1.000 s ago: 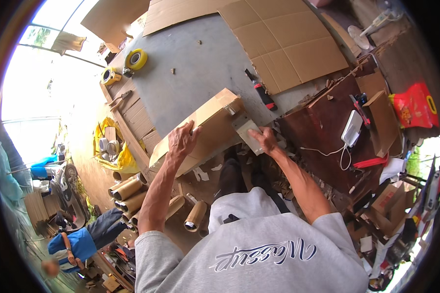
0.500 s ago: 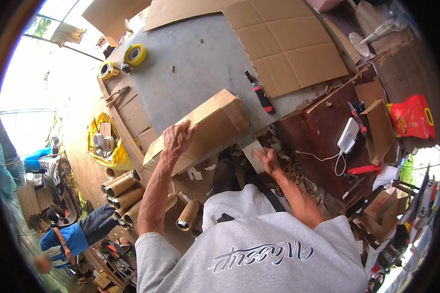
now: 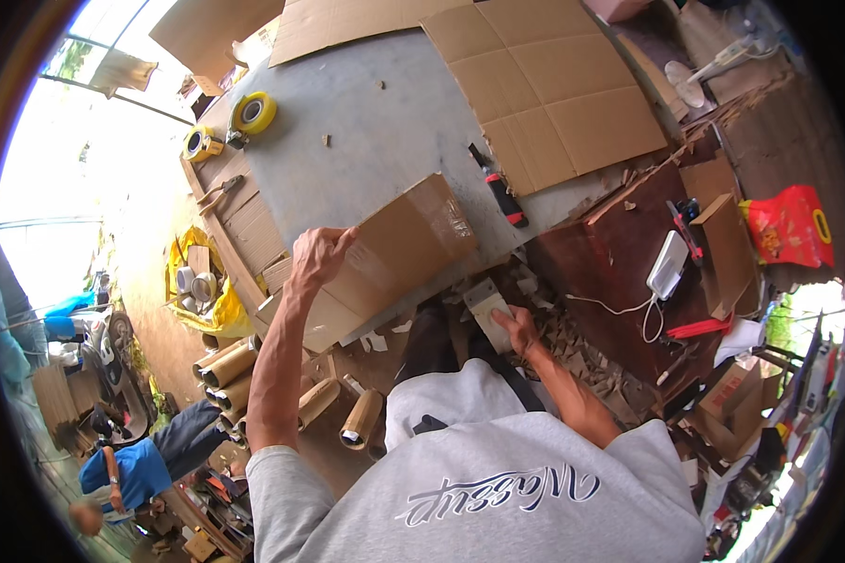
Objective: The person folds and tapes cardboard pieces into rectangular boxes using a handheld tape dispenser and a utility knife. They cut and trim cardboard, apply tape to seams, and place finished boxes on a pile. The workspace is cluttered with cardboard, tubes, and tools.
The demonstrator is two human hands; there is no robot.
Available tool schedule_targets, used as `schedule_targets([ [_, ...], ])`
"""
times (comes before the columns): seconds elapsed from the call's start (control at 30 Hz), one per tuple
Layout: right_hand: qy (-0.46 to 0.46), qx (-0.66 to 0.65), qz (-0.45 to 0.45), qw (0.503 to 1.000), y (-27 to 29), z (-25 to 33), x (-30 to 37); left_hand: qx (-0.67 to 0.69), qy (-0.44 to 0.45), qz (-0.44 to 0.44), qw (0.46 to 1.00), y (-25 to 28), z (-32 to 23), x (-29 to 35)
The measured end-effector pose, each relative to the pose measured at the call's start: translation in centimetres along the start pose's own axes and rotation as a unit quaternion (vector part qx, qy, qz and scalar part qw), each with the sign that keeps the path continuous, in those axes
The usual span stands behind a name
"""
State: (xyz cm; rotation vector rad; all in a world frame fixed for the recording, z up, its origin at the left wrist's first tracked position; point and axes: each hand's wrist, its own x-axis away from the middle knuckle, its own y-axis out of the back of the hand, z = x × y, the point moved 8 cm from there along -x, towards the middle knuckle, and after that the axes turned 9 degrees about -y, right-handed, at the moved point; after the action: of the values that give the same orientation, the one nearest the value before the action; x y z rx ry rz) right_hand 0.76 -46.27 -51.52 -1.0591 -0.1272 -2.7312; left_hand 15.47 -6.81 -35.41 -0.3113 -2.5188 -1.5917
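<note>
A long cardboard box [image 3: 406, 246], its broad face crossed by shiny clear tape, rests on the near edge of the grey table [image 3: 357, 141]. My left hand [image 3: 321, 255] is closed at the box's upper left edge, knuckles up; its fingertips are partly hidden. Low in front of the table, apart from the box, my right hand [image 3: 519, 330] grips a flat, pale rectangular plate [image 3: 487, 308] with a darker far end. Right of the box lies a red and black utility knife [image 3: 505, 195]. Flattened cardboard sheets [image 3: 559, 103] cover the table's far right.
Yellow tape rolls [image 3: 254, 113] and pliers [image 3: 220, 190] lie at the table's left. Brown cardboard tubes [image 3: 361, 418] and a yellow bag [image 3: 225, 298] stand left of me. A dark red board [image 3: 620, 263] carries a white power bank [image 3: 668, 265]. Another person [image 3: 141, 467] is at far left.
The box has tipped, so its broad taped face now shows. My left hand has moved up and left with the box's edge. My right hand has shifted only slightly, still gripping the plate.
</note>
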Motion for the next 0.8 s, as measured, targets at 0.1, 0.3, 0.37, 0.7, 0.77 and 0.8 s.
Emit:
schedule_targets([
  [0.1, 0.000, 0.012, 0.005, 1.000, 0.2, -0.3, -0.9, -0.002, 0.018, 0.025, 1.000, 0.6, 1.7, -1.3],
  [0.3, -0.013, 0.029, -0.010, 0.999, -1.0, 1.4, -2.9, 0.057, 0.011, 0.035, 0.998, 1.8, 4.9, -4.3],
  [0.37, -0.009, 0.030, -0.002, 1.000, -1.9, 3.9, -3.9, 0.065, 0.007, 0.036, 0.997, 2.4, 6.2, -5.8],
  [0.7, 0.055, 0.037, 0.015, 0.998, -8.5, 17.3, -13.1, 0.055, 0.125, 0.054, 0.989, 0.5, 14.0, -15.6],
  [0.77, 0.052, 0.056, -0.005, 0.997, -7.7, 16.7, -11.9, 0.078, 0.119, 0.090, 0.986, -2.4, 15.0, -15.4],
  [0.8, 0.049, 0.065, -0.015, 0.997, -7.0, 15.9, -10.9, 0.075, 0.102, 0.083, 0.988, -3.9, 14.4, -14.7],
])
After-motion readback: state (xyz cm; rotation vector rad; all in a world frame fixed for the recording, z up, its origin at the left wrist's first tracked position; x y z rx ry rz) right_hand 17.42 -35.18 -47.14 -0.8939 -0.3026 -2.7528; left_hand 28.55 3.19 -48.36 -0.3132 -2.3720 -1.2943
